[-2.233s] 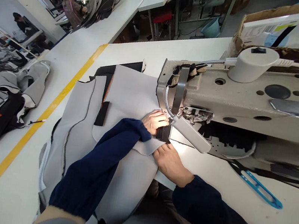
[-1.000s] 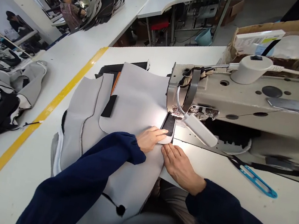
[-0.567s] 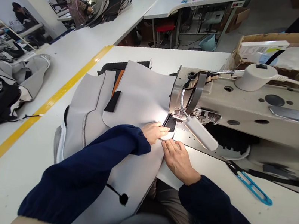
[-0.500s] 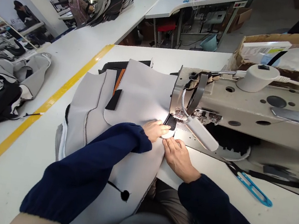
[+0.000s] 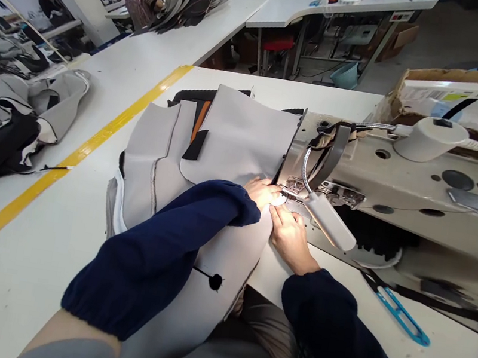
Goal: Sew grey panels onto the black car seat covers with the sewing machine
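Observation:
Light grey padded fabric (image 5: pixel 246 132) lies in layers at the sewing machine (image 5: pixel 367 169), its right edge running to the needle area. My left hand (image 5: pixel 264 194) presses the fabric down beside the presser foot, its fingers close together around a small white piece (image 5: pixel 280 199). Just below and to the right, my right hand (image 5: pixel 291 236) is closed on the fabric's edge, fingertips near those of the left. The fingertips and the needle are partly hidden. A black round hole with a slit (image 5: pixel 214 282) shows in the lower fabric, which hangs toward my lap.
A lamp (image 5: pixel 332 221) lights the needle area. Blue-handled thread snips (image 5: pixel 405 317) lie on the right of the table. Grey and black fabric pieces (image 5: pixel 5 136) are piled at left, past yellow tape (image 5: pixel 115 126). A cardboard box (image 5: pixel 463 78) stands behind the machine.
The fabric and both hands have moved in toward the needle. The black patch by my left fingers is now mostly out of sight. The view has shifted slightly.

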Demonstrator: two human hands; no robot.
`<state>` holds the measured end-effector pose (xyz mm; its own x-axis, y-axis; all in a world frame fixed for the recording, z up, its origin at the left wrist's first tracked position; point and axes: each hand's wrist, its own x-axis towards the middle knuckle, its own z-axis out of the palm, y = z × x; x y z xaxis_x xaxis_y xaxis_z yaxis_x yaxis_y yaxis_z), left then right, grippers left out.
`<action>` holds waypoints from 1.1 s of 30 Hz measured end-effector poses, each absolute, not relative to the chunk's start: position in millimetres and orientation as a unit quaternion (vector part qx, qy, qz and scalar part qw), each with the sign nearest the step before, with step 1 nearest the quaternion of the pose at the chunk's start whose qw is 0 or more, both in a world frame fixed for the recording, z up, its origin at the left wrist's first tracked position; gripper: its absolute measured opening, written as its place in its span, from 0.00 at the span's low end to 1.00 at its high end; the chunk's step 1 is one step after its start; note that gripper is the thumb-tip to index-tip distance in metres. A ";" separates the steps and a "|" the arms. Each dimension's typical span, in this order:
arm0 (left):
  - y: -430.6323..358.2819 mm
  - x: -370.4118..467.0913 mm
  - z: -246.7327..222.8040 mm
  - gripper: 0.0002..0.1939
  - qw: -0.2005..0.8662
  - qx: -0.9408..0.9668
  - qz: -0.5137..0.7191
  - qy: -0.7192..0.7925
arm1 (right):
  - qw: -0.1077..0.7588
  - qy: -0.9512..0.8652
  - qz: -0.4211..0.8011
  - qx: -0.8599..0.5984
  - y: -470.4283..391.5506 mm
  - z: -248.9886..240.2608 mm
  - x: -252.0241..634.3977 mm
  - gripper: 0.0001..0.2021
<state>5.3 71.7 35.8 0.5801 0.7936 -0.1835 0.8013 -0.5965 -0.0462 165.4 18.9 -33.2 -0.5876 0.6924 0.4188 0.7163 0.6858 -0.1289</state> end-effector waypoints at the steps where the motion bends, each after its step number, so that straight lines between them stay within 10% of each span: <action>1: 65.1 4.0 37.4 0.19 0.013 0.892 -0.077 0.444 | 0.228 -0.892 -0.002 -0.392 19.7 -31.1 167.6 0.21; 20: -50.5 -197.0 36.7 0.37 0.103 0.755 -0.161 0.628 | 0.390 -0.767 0.305 -0.408 26.6 -13.9 175.2 0.17; 33: -20.7 -183.2 33.0 0.33 -0.009 0.759 -0.100 0.644 | 0.366 -0.810 0.173 -0.425 7.4 -15.9 169.6 0.15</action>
